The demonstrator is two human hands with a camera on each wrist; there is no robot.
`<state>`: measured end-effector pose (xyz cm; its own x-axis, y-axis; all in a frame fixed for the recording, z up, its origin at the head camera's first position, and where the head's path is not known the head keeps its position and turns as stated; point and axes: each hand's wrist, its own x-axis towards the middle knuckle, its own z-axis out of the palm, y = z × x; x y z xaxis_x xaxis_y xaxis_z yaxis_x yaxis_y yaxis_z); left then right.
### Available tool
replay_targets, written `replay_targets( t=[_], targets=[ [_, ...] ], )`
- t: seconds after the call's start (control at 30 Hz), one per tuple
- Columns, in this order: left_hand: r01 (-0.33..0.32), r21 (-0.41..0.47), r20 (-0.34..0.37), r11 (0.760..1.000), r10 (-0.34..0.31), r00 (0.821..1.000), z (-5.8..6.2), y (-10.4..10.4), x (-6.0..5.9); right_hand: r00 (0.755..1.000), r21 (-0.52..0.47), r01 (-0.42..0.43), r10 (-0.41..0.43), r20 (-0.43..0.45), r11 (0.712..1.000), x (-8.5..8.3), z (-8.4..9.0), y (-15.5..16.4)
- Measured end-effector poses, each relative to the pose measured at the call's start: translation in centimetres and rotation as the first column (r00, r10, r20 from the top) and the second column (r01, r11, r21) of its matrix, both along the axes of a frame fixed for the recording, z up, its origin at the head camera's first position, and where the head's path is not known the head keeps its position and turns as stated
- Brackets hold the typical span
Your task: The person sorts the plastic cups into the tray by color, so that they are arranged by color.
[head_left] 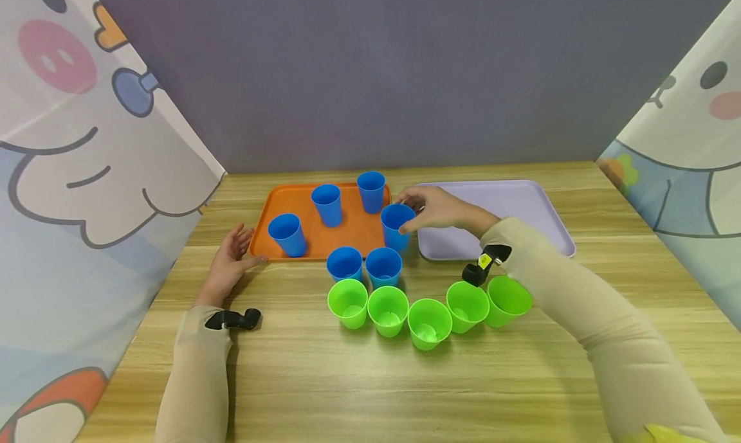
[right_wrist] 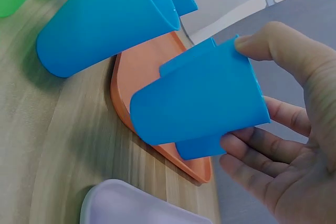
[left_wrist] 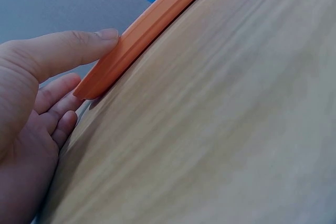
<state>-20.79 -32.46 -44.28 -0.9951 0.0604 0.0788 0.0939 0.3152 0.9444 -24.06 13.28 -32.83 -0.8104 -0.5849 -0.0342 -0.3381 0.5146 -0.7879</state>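
Observation:
In the head view my right hand (head_left: 437, 208) holds a blue cup (head_left: 396, 227) by its rim, over the gap between the orange tray and the lilac tray. The right wrist view shows the thumb on one side of this cup (right_wrist: 202, 98) and the fingertips on the other. My left hand (head_left: 228, 263) lies at the near left corner of the orange tray (head_left: 312, 247), thumb touching the rim, fingers loosely bent beside it. Three blue cups stand on that tray: one at left (head_left: 287, 235), one mid-back (head_left: 328, 205), one back right (head_left: 371, 192).
Two blue cups (head_left: 344, 264) stand in front of the orange tray. Nearer me, several green cups (head_left: 388, 310) form a curved row. A lilac tray (head_left: 492, 218) lies to the right. A grey panel (head_left: 405, 76) rises behind the wooden table (head_left: 324, 391).

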Motion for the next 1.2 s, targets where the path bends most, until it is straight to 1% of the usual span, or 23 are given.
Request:
replay_targets(
  t=[0.27, 0.33, 0.5, 0.57, 0.77, 1.03, 1.1, 1.2],
  targets=[
    [-0.002, 0.012, -0.001, 1.000, 0.003, 1.000, 0.1, -0.2, -0.1, 0.998, 0.000, 0.063, -0.063, 0.000, 0.998, -0.6, -0.3, -1.4],
    [0.001, 0.022, 0.002, 1.000, -0.001, 1.000, 0.7, 0.2, 0.3, 0.997, 0.000, 0.079, -0.079, -0.007, 0.997, -0.8, -0.4, -1.8],
    [0.002, 0.003, -0.003, 1.000, -0.002, 1.000, 0.8, 0.2, 0.4, 0.993, -0.001, 0.110, -0.110, -0.034, 0.994, -1.5, -0.9, -2.4],
    [0.000, -0.008, -0.009, 1.000, 0.000, 1.000, 0.2, -0.2, 0.1, 0.992, -0.001, 0.121, -0.121, -0.036, 0.993, -1.6, -1.0, -2.6],
    [-0.002, -0.013, -0.006, 1.000, 0.002, 1.000, 0.2, -0.1, 0.0, 0.988, 0.001, 0.152, -0.151, -0.033, 0.988, -1.9, -0.9, -3.2],
    [-0.001, 0.001, -0.003, 1.000, 0.001, 1.000, 0.1, -0.1, 0.0, 0.979, 0.036, 0.196, -0.194, -0.055, 0.980, -2.2, -1.3, -3.9],
    [0.004, 0.003, -0.001, 1.000, -0.004, 1.000, 0.3, 0.0, 0.1, 0.978, 0.038, 0.203, -0.201, -0.055, 0.978, -2.3, -1.4, -4.1],
    [0.011, 0.018, 0.004, 1.000, -0.011, 1.000, 1.2, 0.5, 0.6, 0.975, 0.050, 0.220, -0.217, -0.056, 0.974, -2.6, -1.6, -4.4]
  ],
)
